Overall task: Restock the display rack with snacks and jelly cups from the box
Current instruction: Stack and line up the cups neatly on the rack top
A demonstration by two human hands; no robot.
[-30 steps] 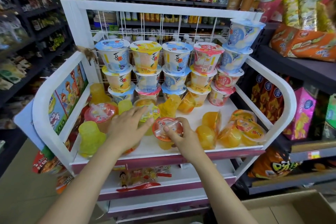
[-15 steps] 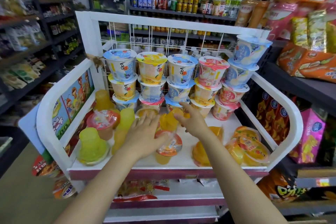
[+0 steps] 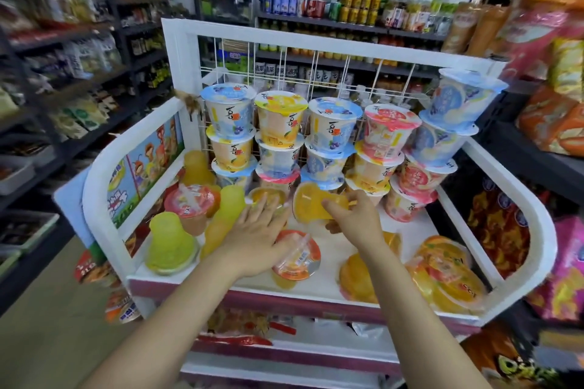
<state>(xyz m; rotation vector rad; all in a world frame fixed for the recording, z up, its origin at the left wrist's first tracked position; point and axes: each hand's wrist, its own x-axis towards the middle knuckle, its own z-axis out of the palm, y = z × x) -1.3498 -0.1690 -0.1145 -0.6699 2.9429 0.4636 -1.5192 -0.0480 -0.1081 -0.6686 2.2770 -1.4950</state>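
A white display rack [image 3: 534, 230] holds stacked jelly cups [image 3: 335, 126] along its wire back and loose orange and yellow-green jelly cups on its top shelf. My right hand [image 3: 357, 218] grips an orange jelly cup [image 3: 311, 204], tipped on its side, just in front of the stacks. My left hand [image 3: 256, 237] lies flat with fingers spread over a red-lidded cup [image 3: 298, 259] lying on the shelf; its fingertips reach another orange cup [image 3: 268, 196]. The box is out of view.
More orange cups [image 3: 442, 271] lie at the shelf's front right; yellow-green ones [image 3: 170, 240] stand at the left. A lower shelf [image 3: 316, 347] holds flat snack packs. Stocked store shelves stand close on both sides and behind.
My right hand has taken hold of an orange cup near the stacks and tipped it. My left hand slid slightly forward over the red-lidded cup. The camera moved closer.
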